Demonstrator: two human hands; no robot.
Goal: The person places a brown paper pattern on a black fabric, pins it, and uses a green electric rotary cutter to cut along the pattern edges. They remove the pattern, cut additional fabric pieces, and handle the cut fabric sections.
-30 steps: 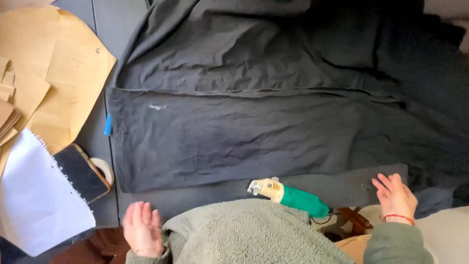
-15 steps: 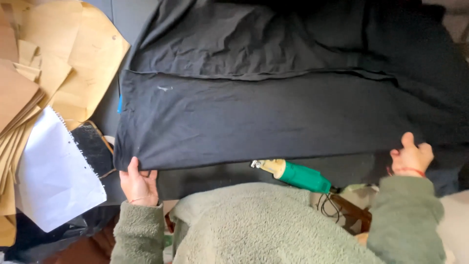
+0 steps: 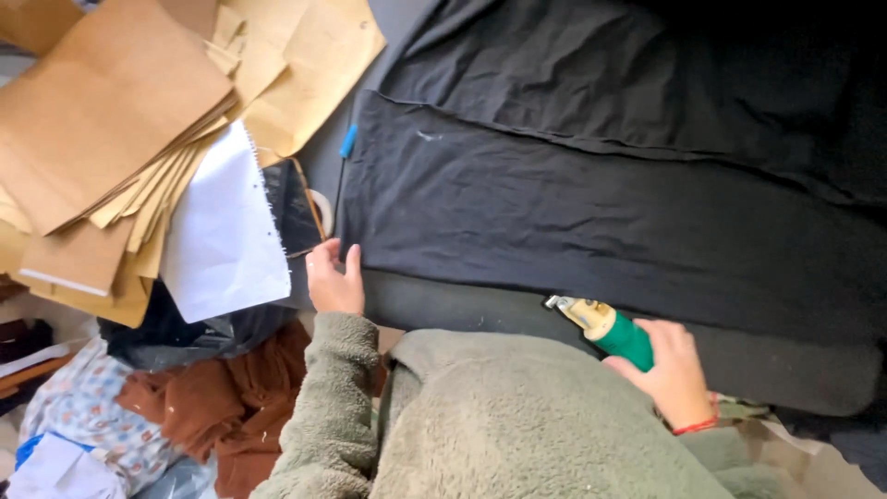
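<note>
Black fabric (image 3: pixel 591 212) lies spread flat across the table (image 3: pixel 388 37), folded in layers w/ one straight edge running left to right & a small pale mark near its upper left corner. No cut shows in the cloth as far as the picture tells, so I'd judge the work on it is only at the start: cloth laid out & pinned at one corner, tool barely in your grip, everything else left to do.

Your left hand (image 3: pixel 334 279) rests at the fabric's near left corner, fingers fairly straight & close together, pressing on the edge rather than gripping anything. Your right hand (image 3: pixel 673 370) is closed round the green handle of a handheld tool (image 3: pixel 605 325) w/ a pale yellowish head; the head points left & sits just at the near edge of the cloth, on a darker pad (image 3: pixel 785 374) beneath it.

A blue pen (image 3: pixel 346 148) lies just beside the fabric's left edge. Further left: a spiral notepad (image 3: pixel 226 231) and a stack of brown paper patterns (image 3: pixel 120 120). Rust-brown cloth (image 3: pixel 222 407) is heaped below the table edge.
</note>
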